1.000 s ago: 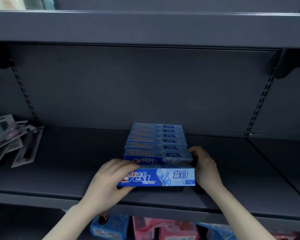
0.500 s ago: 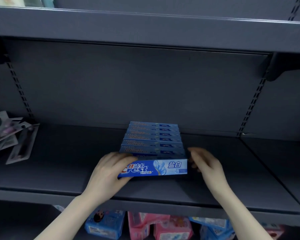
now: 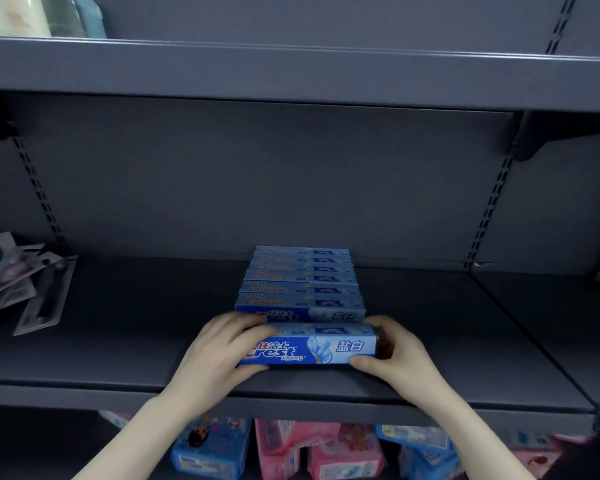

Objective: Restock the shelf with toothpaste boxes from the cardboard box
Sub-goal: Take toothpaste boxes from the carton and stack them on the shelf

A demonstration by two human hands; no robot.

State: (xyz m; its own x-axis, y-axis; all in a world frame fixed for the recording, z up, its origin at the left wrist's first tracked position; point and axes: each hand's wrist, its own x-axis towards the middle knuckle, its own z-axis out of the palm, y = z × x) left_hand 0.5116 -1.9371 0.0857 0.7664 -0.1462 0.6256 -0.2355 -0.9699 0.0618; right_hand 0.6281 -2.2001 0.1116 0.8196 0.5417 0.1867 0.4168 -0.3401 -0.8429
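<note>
We squared a toothpaste box (image 3: 309, 344) into line near the shelf's (image 3: 118, 341) front edge.

Our left hand (image 3: 219, 355) and right hand (image 3: 399, 355) each clasped one end of the box, which sat just in front of the row of boxes (image 3: 302, 282) running toward the back panel. We judged the carton light, stiff and a little slick, best held by its short ends without crushing. The cardboard box was out of sight.

The dark grey shelf (image 3: 125, 348) carries a row of toothpaste boxes (image 3: 302, 289) and flat packets (image 3: 21, 285) at left
</note>
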